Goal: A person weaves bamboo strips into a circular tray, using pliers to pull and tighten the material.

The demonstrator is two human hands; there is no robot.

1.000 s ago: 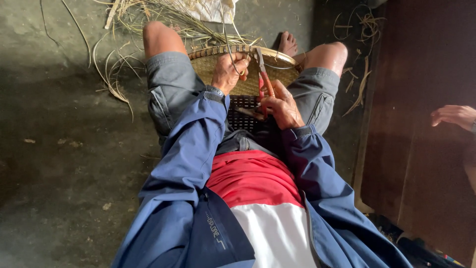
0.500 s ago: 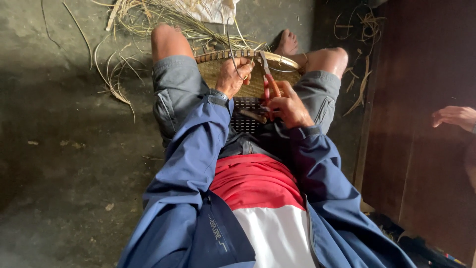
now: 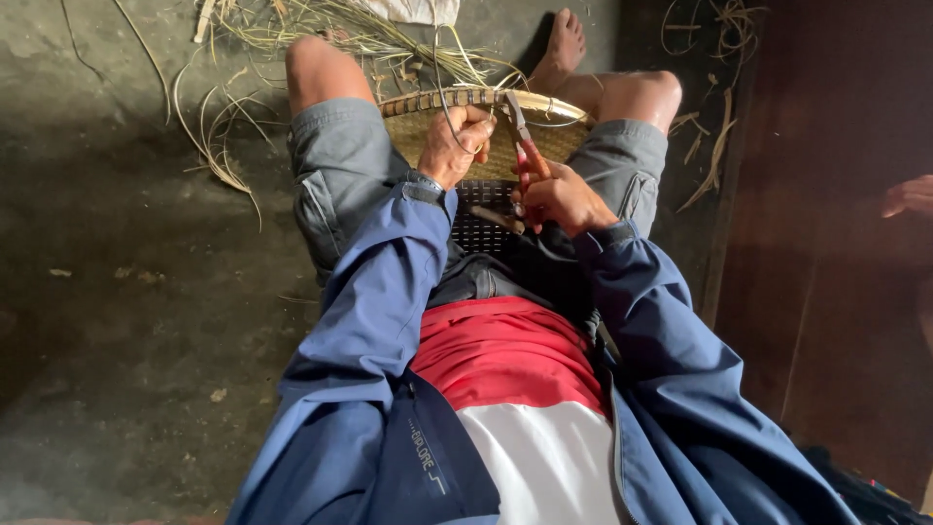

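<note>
A round woven bamboo basket (image 3: pixel 559 136) rests on my lap between my knees, its rim turned away from me. My left hand (image 3: pixel 457 144) is closed over the far rim, pinching a thin strand there. My right hand (image 3: pixel 562 199) grips red-handled pliers (image 3: pixel 525 146), whose metal jaws point up at the rim beside my left thumb. A dark woven panel (image 3: pixel 481 219) of the basket lies just below both hands. Blue jacket sleeves cover both arms.
Loose bamboo strips and fibre scraps (image 3: pixel 321 29) litter the concrete floor (image 3: pixel 117 292) beyond my knees. A dark wooden wall (image 3: pixel 836 243) stands at the right, with another person's hand (image 3: pixel 909 194) showing at its edge. My bare foot (image 3: pixel 564 44) lies ahead.
The pliers have tilted up so the jaws meet the rim near my left hand. My left hand has shifted slightly along the rim; the view has moved a little.
</note>
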